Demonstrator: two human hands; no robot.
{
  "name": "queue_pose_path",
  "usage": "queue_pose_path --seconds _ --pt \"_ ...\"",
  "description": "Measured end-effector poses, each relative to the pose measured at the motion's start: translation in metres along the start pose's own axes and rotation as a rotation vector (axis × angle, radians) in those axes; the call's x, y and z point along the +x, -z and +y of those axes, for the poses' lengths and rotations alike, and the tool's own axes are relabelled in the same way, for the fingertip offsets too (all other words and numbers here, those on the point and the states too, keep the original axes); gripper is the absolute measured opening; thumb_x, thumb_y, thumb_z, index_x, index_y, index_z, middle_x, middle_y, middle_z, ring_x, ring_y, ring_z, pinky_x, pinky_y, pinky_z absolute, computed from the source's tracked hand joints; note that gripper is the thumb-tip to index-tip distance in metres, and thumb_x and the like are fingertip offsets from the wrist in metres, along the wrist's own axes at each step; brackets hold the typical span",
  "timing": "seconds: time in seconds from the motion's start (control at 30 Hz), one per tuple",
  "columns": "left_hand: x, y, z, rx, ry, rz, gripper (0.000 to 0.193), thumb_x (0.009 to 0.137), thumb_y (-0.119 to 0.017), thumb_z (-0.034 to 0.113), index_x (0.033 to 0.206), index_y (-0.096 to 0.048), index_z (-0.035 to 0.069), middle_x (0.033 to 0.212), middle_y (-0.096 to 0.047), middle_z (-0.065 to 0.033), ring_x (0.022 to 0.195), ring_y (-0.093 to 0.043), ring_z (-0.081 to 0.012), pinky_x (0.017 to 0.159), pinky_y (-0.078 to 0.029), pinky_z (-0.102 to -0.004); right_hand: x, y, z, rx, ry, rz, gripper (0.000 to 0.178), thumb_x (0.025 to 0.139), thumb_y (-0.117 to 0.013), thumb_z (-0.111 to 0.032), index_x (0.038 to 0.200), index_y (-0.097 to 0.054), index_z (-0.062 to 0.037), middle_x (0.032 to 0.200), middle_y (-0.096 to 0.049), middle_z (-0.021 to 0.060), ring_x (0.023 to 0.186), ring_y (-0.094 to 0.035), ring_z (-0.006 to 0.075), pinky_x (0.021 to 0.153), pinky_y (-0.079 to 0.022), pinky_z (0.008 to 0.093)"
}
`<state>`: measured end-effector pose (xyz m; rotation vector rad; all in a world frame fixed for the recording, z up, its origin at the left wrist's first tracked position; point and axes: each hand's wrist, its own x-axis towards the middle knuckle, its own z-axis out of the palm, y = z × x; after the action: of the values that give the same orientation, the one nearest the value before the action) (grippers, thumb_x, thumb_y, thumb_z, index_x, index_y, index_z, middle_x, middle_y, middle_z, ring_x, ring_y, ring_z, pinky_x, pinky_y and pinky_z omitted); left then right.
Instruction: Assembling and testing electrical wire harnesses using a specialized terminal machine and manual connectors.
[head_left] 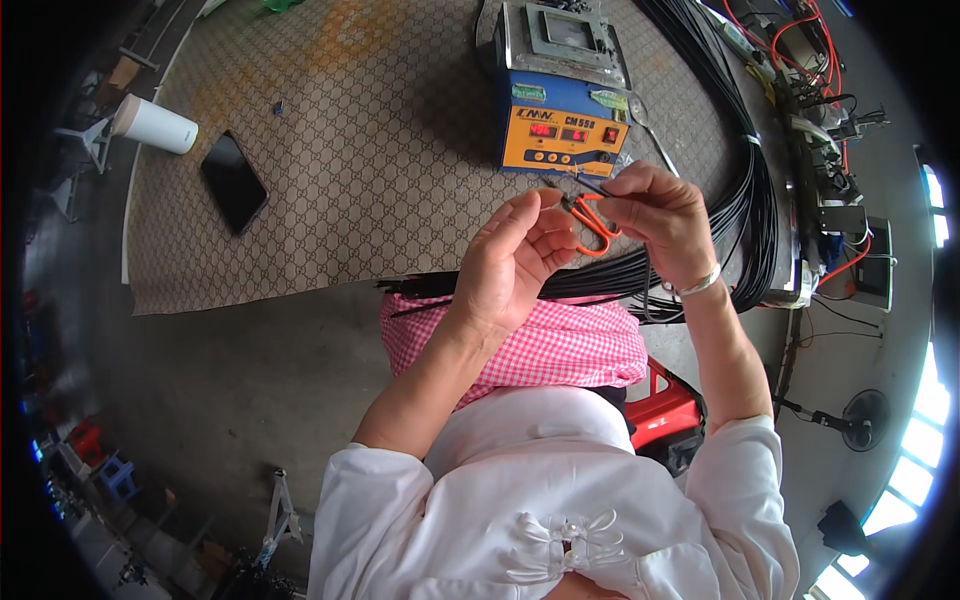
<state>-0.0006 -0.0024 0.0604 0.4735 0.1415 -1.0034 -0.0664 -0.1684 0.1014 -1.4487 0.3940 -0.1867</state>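
Note:
My right hand [662, 222] pinches a black cable [592, 186] between thumb and fingers, its end pointing left and showing a thin pale tip. To its left is my left hand [510, 255], palm turned up and fingers curled in. The thumb and forefinger of that hand come together, and what they hold, if anything, is too small to make out. Small scissors with orange handles [597, 240] lie on the table between the two hands. Just beyond stands a blue and orange solder pot [563, 135] with lit red displays and a square metal well on top.
Long black cables [752, 215] run in a thick bundle along the table's right side and near edge. A phone [234, 182] and a white cup [157, 124] are at the left on the patterned tablecloth [370, 150]. A metal spoon-like tool [652, 130] lies beside the pot.

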Motion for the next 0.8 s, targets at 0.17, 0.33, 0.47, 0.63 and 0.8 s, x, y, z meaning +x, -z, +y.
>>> queue_pose_path --seconds 0.17,0.33,0.47,0.63,0.8 --pt "0.005 0.022 -0.004 0.076 0.000 0.068 0.018 0.088 -0.050 0.019 0.096 -0.056 0.004 0.076 -0.057 -0.0011 0.070 -0.055 -0.0108 0.065 -0.045 -0.0251 0.043 0.019 -0.031 -0.603 0.293 0.056 0.012 0.070 -0.066 0.003 0.082 -0.065 0.0019 0.072 -0.055 0.0002 0.064 -0.055 0.0060 0.056 -0.045 0.0171" --pt "0.008 0.045 -0.012 0.099 0.069 0.182 0.013 0.088 -0.050 0.016 0.094 -0.057 0.007 0.073 -0.055 0.0005 0.065 -0.051 -0.0087 0.063 -0.043 -0.0239 0.095 0.033 -0.050 -1.031 0.539 0.089 0.013 0.067 -0.066 -0.003 0.080 -0.065 -0.0026 0.072 -0.057 0.0039 0.064 -0.059 0.0136 0.057 -0.046 0.0247" --pt "0.008 0.060 -0.016 0.100 0.099 0.232 0.012 0.087 -0.052 0.016 0.093 -0.058 0.007 0.073 -0.055 0.0014 0.065 -0.051 -0.0083 0.064 -0.042 -0.0237 0.129 0.029 -0.056 -1.357 0.696 0.098 0.009 0.068 -0.063 -0.010 0.076 -0.064 -0.0055 0.073 -0.058 0.0069 0.066 -0.059 0.0227 0.060 -0.047 0.0306" --pt "0.009 0.064 -0.013 0.102 0.105 0.251 0.012 0.086 -0.053 0.016 0.092 -0.058 0.008 0.074 -0.055 0.0016 0.066 -0.051 -0.0082 0.065 -0.042 -0.0240 0.160 0.025 -0.052 -1.652 0.594 0.116 0.012 0.074 -0.052 -0.007 0.077 -0.064 -0.0084 0.082 -0.058 0.0066 0.076 -0.059 0.0264 0.067 -0.047 0.0363" --pt "0.010 0.069 -0.012 0.093 0.107 0.250 0.012 0.086 -0.054 0.017 0.092 -0.058 0.008 0.074 -0.055 0.0019 0.067 -0.051 -0.0081 0.065 -0.042 -0.0237 0.175 0.024 -0.051 -1.789 0.546 0.096 0.015 0.074 -0.049 -0.005 0.079 -0.063 -0.0096 0.084 -0.058 0.0066 0.079 -0.060 0.0258 0.069 -0.048 0.0350"
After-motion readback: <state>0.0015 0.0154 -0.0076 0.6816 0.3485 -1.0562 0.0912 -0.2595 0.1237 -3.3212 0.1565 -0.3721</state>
